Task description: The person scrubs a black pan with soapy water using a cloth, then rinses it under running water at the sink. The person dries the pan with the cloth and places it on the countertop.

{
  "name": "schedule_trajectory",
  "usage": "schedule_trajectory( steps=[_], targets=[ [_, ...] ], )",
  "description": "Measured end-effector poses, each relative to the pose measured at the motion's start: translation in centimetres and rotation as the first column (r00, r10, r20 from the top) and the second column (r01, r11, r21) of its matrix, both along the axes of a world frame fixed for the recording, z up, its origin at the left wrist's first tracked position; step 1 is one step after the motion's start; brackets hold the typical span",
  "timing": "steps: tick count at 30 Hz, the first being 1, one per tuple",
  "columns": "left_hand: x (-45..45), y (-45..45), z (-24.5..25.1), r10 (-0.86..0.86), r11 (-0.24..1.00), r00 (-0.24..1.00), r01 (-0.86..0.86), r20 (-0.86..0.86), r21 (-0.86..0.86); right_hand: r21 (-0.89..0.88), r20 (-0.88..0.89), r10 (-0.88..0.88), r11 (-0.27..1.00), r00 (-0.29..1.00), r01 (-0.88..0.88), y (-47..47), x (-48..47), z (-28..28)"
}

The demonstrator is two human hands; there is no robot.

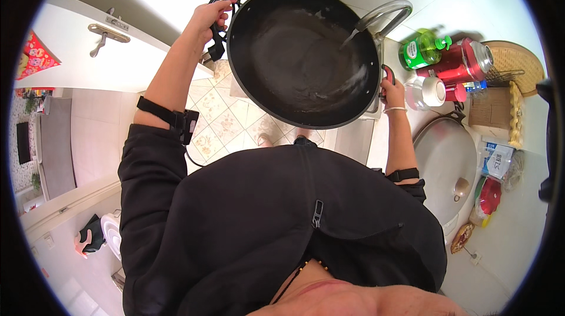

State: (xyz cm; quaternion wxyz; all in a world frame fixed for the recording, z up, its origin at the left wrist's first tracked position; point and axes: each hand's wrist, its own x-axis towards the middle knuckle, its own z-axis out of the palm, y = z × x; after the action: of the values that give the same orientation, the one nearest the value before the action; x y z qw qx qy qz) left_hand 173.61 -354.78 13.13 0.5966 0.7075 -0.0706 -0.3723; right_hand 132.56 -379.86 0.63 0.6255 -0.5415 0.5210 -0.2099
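Note:
A large black wok (304, 60) is tilted under a curved metal faucet (388, 9), with water running from the spout onto its wet inner wall. My right hand (393, 94) grips a red and black handle at the wok's right side. At the wok's left side is my left hand (215, 18), its fingers curled beside a bundled black power cord (217, 44) with a plug. Whether these fingers hold the wok's far handle or the cord cannot be told. Part of the sink's metal edge shows beside the wok.
To the right stand a green pump bottle (423, 51), a red thermos (459, 62), a clear jar (423, 93), a cardboard box (490, 108) and a large lidded pan (448, 166). A door with a handle (101, 42) stands at the left. Patterned floor tiles (216, 117) lie below.

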Motion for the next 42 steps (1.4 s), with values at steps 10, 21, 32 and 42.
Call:
schedule_trajectory(
  steps=[10, 21, 32, 42],
  targets=[
    [0.7, 4.2, -11.2, 0.164, 0.984, 0.938, -0.179, -0.306, -0.02, -0.382, -0.101, 0.087, 0.917, 0.991, -0.119, 2.1, 1.3, 5.1],
    [-0.4, 1.2, -0.4, 0.117, 0.993, 0.988, -0.113, 0.103, -0.043, -0.285, 0.061, -0.022, 0.958, 0.998, 0.039, 1.5, 0.9, -2.9],
    [2.4, 3.9, -9.0, 0.155, 0.987, 0.936, -0.161, -0.315, 0.005, -0.085, -0.064, 0.089, 0.992, 0.994, -0.095, -0.6, 4.0, 5.8],
    [-0.9, 1.4, -8.7, 0.249, 0.963, 0.961, -0.259, -0.122, -0.075, -0.592, -0.39, -0.051, 0.779, 0.919, -0.208, 0.3, 0.9, 3.9]
  ],
)
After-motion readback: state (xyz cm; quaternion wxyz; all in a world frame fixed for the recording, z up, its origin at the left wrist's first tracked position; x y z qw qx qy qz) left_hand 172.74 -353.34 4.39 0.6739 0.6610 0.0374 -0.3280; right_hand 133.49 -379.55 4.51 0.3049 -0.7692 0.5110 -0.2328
